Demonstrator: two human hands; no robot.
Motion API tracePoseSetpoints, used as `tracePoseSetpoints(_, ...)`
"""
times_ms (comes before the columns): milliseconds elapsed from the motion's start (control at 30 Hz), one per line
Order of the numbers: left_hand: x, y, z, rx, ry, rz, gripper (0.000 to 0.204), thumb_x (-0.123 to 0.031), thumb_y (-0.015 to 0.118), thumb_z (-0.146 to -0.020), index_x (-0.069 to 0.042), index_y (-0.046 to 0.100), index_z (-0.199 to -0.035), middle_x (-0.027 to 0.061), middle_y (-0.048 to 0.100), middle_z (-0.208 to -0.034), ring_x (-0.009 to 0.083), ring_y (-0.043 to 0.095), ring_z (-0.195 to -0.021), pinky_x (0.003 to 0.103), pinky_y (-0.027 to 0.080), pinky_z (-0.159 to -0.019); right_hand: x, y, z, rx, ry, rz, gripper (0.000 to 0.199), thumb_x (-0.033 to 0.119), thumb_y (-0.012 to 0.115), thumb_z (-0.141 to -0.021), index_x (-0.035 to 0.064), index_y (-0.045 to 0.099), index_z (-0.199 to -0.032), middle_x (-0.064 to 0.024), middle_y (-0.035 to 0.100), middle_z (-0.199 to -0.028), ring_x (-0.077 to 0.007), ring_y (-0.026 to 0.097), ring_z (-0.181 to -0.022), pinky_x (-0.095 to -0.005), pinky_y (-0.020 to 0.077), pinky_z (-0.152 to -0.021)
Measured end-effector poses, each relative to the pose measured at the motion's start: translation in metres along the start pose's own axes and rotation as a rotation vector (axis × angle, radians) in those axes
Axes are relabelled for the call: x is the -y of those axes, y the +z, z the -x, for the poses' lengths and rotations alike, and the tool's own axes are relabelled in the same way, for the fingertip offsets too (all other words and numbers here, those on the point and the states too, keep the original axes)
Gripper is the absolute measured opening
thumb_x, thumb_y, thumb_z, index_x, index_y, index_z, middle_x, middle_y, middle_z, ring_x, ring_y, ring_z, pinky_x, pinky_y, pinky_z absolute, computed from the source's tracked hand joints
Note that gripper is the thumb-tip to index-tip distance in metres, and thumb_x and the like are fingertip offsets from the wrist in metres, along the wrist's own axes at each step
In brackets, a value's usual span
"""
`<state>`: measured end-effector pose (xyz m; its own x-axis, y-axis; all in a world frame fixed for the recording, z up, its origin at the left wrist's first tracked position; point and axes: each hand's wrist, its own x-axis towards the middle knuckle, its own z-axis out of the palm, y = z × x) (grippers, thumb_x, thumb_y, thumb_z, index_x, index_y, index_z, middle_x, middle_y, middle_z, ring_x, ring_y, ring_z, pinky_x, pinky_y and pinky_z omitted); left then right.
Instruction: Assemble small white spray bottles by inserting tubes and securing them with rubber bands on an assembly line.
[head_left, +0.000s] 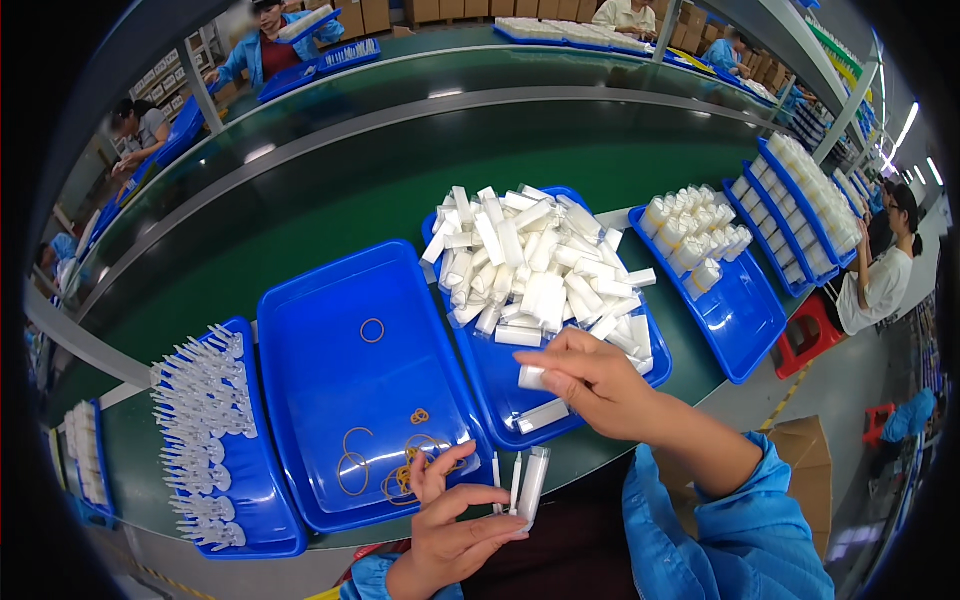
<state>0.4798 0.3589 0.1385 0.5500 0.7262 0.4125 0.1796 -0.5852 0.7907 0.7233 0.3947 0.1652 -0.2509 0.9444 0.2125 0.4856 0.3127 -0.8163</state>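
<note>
My left hand (450, 530) is at the near edge, its thumb and fingertips pinching the lower end of a clear plastic box (537, 478) and slim white sticks (515, 480), with other fingers raised. Above and to the right, my right hand (600, 385) is closed on a small white box (532, 377), partly hidden by the fingers. Below that hand, another white box (543, 415) lies in the blue tray (490, 375). A large heap of white boxes in clear plastic (540, 260) fills the tray's far part.
Left of the heap, a blue tray (350, 290) holds loose rubber bands (405, 470). Farther left, a tray carries rows of white pointed pieces (205, 420). At right, a tray (735, 320) holds bundled white boxes (695, 235). Several people work around the green table (330, 190).
</note>
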Motion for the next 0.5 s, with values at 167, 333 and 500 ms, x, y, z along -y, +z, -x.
tracePoseSetpoints(167,-0.001,0.004,-0.001,-0.018,0.048,-0.042,0.022,-0.026,0.079,-0.060,-0.029,0.073,-0.081,-0.0092,0.063,-0.087,0.0298,0.048,-0.111,0.051,0.011,-0.103,0.006,0.001,0.009,0.060,0.258,-0.530,0.035,0.003,0.055,-0.087,0.0030,0.052,-0.122,-0.0025,0.057,-0.092,-0.0068,0.056,-0.081,-0.0215,0.0437,-0.066)
tracePoseSetpoints(333,0.000,0.005,0.000,-0.053,0.092,-0.108,0.023,-0.027,0.079,-0.058,-0.029,0.073,-0.080,-0.0109,0.063,-0.080,0.0281,0.050,-0.107,0.050,0.011,-0.105,0.005,0.007,0.008,0.103,0.430,-1.004,0.038,0.006,0.055,-0.089,-0.0034,0.047,-0.125,-0.0021,0.058,-0.093,-0.0041,0.054,-0.080,-0.0165,0.0432,-0.068)
tracePoseSetpoints(500,-0.001,0.005,0.001,-0.047,0.085,-0.124,0.023,-0.027,0.079,-0.058,-0.029,0.072,-0.080,-0.0126,0.064,-0.078,0.0250,0.051,-0.103,0.048,0.012,-0.105,0.004,0.010,0.007,0.130,0.475,-1.046,0.040,0.008,0.058,-0.087,-0.0027,0.049,-0.124,-0.0030,0.059,-0.094,-0.0034,0.051,-0.072,-0.0170,0.0388,-0.059)
